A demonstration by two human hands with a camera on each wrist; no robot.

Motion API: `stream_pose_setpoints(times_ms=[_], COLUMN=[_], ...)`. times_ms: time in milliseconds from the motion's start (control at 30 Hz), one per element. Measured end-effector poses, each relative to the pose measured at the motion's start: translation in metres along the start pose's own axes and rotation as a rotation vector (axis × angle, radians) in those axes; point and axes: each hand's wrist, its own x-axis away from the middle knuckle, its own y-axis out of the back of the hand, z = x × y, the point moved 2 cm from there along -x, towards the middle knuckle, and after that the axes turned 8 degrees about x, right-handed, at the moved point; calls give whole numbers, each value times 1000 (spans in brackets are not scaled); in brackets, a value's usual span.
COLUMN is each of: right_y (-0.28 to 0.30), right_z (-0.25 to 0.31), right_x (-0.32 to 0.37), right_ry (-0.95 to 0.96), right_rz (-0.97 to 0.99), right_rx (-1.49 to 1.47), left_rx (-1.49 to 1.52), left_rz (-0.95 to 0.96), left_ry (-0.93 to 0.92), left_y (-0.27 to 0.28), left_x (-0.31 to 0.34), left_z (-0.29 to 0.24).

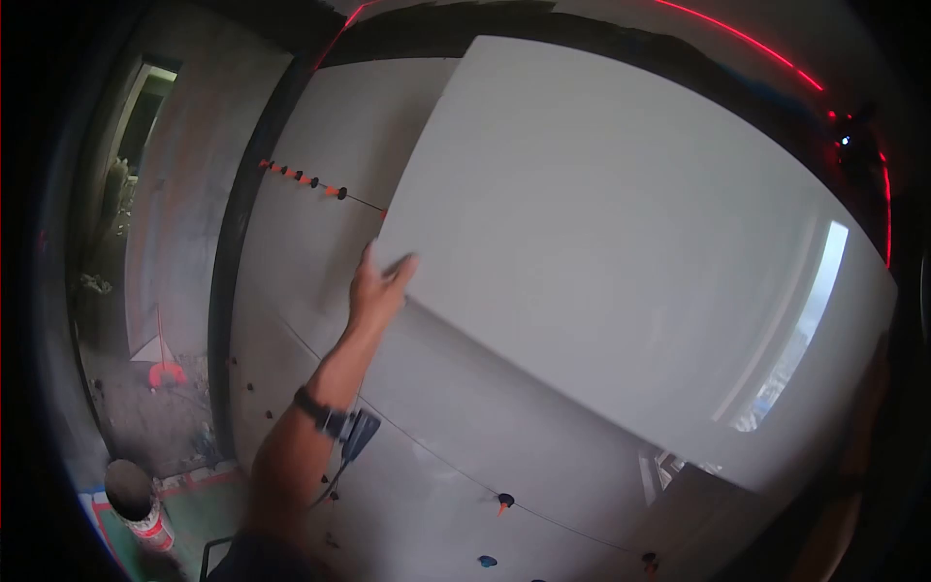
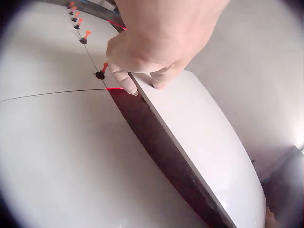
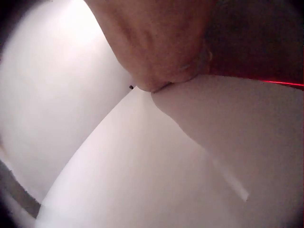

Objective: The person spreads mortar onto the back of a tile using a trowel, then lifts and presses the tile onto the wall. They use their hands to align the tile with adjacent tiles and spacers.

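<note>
A large glossy white tile [image 1: 601,223] is held tilted in front of the wall. My left hand [image 1: 381,281] grips its left edge near the lower corner. In the left wrist view, that hand [image 2: 164,38] has fingertips on the tile's face and at its edge, beside a dark gap to the neighbouring wall tile [image 2: 57,142]. The right hand [image 1: 878,373] is dim at the tile's right side in the head view. In the right wrist view, the right hand [image 3: 159,52] holds the tile's edge [image 3: 123,156] with curled fingers; its fingertips are hidden.
Orange-and-black levelling clips [image 1: 337,192] line a seam left of the tile. Another clip [image 1: 504,502] sits on a lower seam. A lit laser device [image 1: 846,142] is at the upper right, with red lines along the wall. A tube-like container [image 1: 136,495] stands lower left.
</note>
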Motion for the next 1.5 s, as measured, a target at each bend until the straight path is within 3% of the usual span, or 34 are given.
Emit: stream_pose_setpoints(times_ms=[67, 100, 167, 200, 267, 367, 433, 500, 567, 600, 667, 700, 767, 900, 1000, 1067, 1100, 1167, 1200, 1300, 1333, 1400, 1467, 1500], right_y=[-50, -90, -91, -97, -131, -221, -179, -172, -183, -191, -203, -199, -157, -154, -71, -34, -48, -74, -74, -69, -92, -83, -46, -44], right_z=[-42, -65, 27, 107, 127, 98, 130, 143, 139, 135, 152, 164, 211, 203, 258, 303, 288, 252, 245, 237, 252, 258, 303, 305], right_x=[-43, -101, -142, -215, -247, -325, -311, -304, -317, -316, -318, -314, -281, -282, -233, -209, -216, -227, -227, -248, -244, -239, -215, -215], right_ry=[100, 145, 227, 265, 344, 332, 304, 283, 297, 297, 422, 416, 243, 307, 252, 9, 15, 311, 328, 480, 519, 583, 162, 156], right_rz=[-47, -70, -134, -169, -237, -284, -211, -121, -147, -146, -333, -341, -139, -173, -236, -11, -14, -607, -598, -467, -414, -334, 12, 17], right_rx=[205, 305, 507, 604, 804, 618, 763, 905, -117, -121, 1017, 1007, 1031, 1000, 1020, 836, 840, 905, 911, 1192, 1288, 1400, 1252, 1250], left_rx=[-30, -34, -178, -178, -212, -281, -281, -334, -333, -329, -384, -437, -427, -435, -440, -431, -433, -439, -497, -606, -634, -614, -599, -631], left_rz=[53, 42, -62, -76, -86, -72, -81, -73, -50, -22, -20, -11, -10, -26, -6, -22, -17, -4, -13, -16, -8, 29, 27, 17], left_ry=[52, 51, -33, -42, -125, -48, -63, -103, -60, -34, -26, -25, -75, -100, -109, -136, -120, -104, -109, -129, -142, -112, -95, -99], left_y=[-27, -39, -67, -76, -94, -111, -116, -117, -118, -117, -121, -120, -122, -118, -123, -118, -118, -119, -120, -120, -118, -119, -117, -117], left_x=[-28, -38, -60, -74, -108, -126, -128, -123, -117, -116, -120, -125, -133, -122, -123, -131, -132, -133, -127, -123, -148, -147, -143, -140], left_z=[-14, -19, -21, -15, 3, 5, 2, -2, -10, -14, -2, 4, 18, 13, 13, 26, 28, 20, 17, 4, 27, 26, 19, 15])
